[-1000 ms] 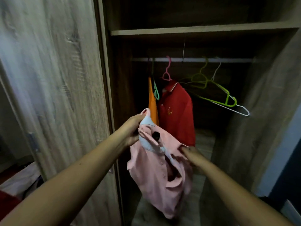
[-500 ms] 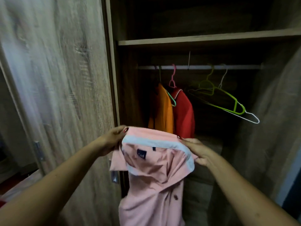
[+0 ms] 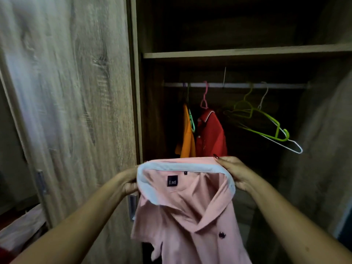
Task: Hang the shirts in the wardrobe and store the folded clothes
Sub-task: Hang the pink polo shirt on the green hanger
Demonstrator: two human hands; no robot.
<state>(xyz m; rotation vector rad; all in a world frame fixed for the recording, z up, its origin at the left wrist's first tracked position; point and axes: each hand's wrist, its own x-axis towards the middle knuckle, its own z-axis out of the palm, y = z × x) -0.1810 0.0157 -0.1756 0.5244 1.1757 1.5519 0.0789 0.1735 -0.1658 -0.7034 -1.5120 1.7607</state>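
Observation:
A pink shirt (image 3: pixel 186 210) with a pale blue collar lining hangs from both my hands in front of the open wardrobe. My left hand (image 3: pixel 129 182) grips the collar's left end and my right hand (image 3: pixel 235 173) grips its right end, spreading the collar wide. Behind it a metal rail (image 3: pixel 236 85) carries an orange shirt (image 3: pixel 187 141) and a red shirt (image 3: pixel 211 136) on hangers. Further right on the rail hang an empty green hanger (image 3: pixel 264 121) and an empty white hanger (image 3: pixel 291 145).
The wardrobe's left door (image 3: pixel 72 103) stands shut close to my left arm, with a metal handle (image 3: pixel 132 206) low down. A shelf (image 3: pixel 245 53) runs above the rail. The right side panel (image 3: pixel 323 149) bounds the opening. Pale cloth (image 3: pixel 21 225) lies at lower left.
The bunched shirt has been lifted and its collar pulled open between both hands. My hands moved apart and the shirt's body now hangs straight down.

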